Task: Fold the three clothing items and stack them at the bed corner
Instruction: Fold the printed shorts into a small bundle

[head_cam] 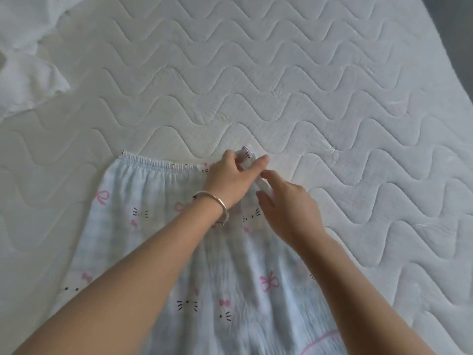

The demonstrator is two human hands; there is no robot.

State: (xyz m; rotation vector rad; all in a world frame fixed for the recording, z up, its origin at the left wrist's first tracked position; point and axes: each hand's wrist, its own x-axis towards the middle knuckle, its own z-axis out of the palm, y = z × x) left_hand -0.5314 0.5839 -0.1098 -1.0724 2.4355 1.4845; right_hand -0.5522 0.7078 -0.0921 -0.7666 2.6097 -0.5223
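Note:
A pale blue checked garment (143, 226) with pink bows and cat faces lies spread on the quilted mattress (281, 73), its elastic waistband away from me. My left hand (227, 178), with a silver bangle on the wrist, pinches the waistband's right end, which is bunched up and lifted off the bed. My right hand (286, 206) rests just beside it on the garment's right edge, fingers curled on the fabric. A crumpled white garment (28, 55) lies at the far left.
The mattress's right edge (450, 80) curves down the right side, with dark floor beyond it. The quilted surface stretches wide behind and to the right of the garment.

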